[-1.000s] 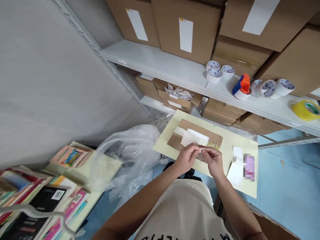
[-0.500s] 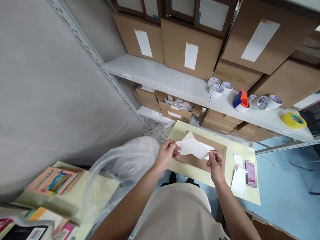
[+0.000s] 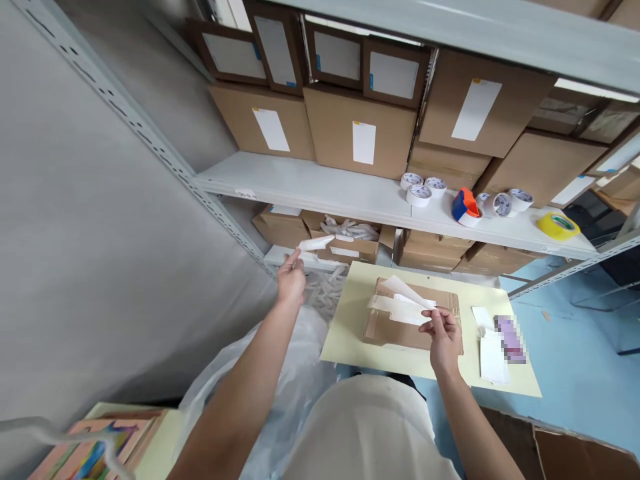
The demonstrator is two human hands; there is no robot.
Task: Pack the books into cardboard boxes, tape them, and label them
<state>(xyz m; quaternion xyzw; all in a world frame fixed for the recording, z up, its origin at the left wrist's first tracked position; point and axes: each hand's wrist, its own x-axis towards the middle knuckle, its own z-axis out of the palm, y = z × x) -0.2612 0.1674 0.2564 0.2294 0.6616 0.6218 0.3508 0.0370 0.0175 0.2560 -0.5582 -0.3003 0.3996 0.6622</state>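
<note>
My left hand [image 3: 291, 279] is stretched out to the left, its fingertips closed on the end of a narrow white paper strip [image 3: 316, 243]. My right hand [image 3: 443, 333] pinches the right end of a creased white paper sheet [image 3: 407, 308]. That sheet hangs over a flat taped cardboard box [image 3: 387, 333] on the pale yellow table [image 3: 345, 333]. Right of the box lie more white papers [image 3: 494, 357], beside a purple item [image 3: 510, 339] that is blurred out.
White scraps [image 3: 324, 293] lie heaped below an open carton [image 3: 350, 240] of white strips. Tape rolls [image 3: 419, 195] and a blue-orange tape dispenser [image 3: 465, 207] stand on the shelf [image 3: 320, 187]. A clear plastic bag [image 3: 300, 353] bulges left of the table; an open carton [image 3: 580, 453] sits low right.
My hands have moved apart. The left has gone up and left with a narrow strip, while the right keeps hold of the sheet above the box. The view has tilted up.
</note>
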